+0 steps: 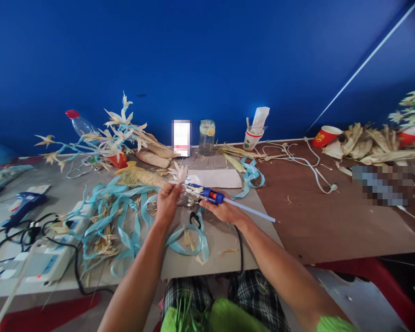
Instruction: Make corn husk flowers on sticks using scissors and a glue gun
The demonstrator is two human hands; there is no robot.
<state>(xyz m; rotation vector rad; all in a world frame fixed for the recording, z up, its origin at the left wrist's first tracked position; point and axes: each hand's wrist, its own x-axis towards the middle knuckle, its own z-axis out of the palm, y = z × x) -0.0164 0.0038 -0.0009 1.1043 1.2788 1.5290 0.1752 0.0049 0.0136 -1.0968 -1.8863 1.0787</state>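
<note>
Pinching pale, pointed-petalled husk flower (180, 172) low in left hand (168, 203), clasping blue plastic glue gun (212, 195) in right hand (224, 209); aim toward 10 o'clock, avoiding skin.

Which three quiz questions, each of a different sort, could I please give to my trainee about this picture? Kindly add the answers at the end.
1. Multiple choice: what does the right hand hold?
A) a pair of scissors
B) a blue glue gun with a glue stick sticking out of its rear end
C) a glass jar
2. True or false: a second glue gun lies on the left part of the table.
3. Fill the gap: the left hand holds a pale ____ with pointed petals.

Key:
1. B
2. True
3. flower
</note>
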